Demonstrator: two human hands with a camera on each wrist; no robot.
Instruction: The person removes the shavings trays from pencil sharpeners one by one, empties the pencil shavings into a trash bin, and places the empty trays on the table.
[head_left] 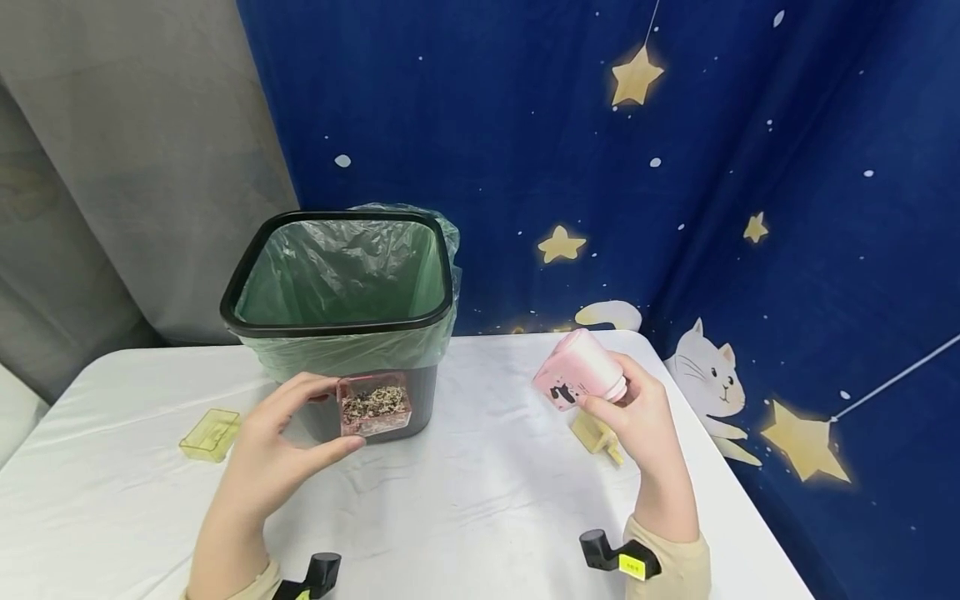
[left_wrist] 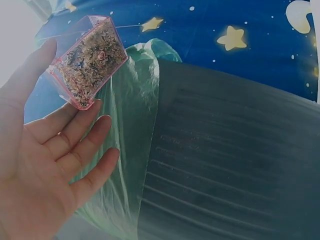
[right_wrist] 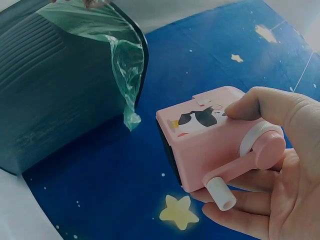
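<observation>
My left hand [head_left: 273, 454] pinches a small clear pink drawer [head_left: 392, 422] between thumb and fingers, in front of the bin. Pencil shavings [left_wrist: 90, 65] fill much of it. On the right, my right hand [head_left: 641, 417] grips a pink pencil sharpener [head_left: 577, 371] tilted above the table. Its crank [right_wrist: 240, 167], with a white knob, faces the right wrist camera, and a black-and-white cartoon figure decorates one side. Just behind that hand, a yellow sharpener [head_left: 592, 432] is partly hidden. Left of my left hand lies a clear yellow drawer [head_left: 212, 435].
A dark grey trash bin [head_left: 422, 404] with a black rim [head_left: 337, 330] stands at the table's back left. Its green liner bag [head_left: 435, 342] hangs over the outside. White cloth covers the table [head_left: 480, 500]; a blue star-patterned curtain [head_left: 487, 125] hangs behind.
</observation>
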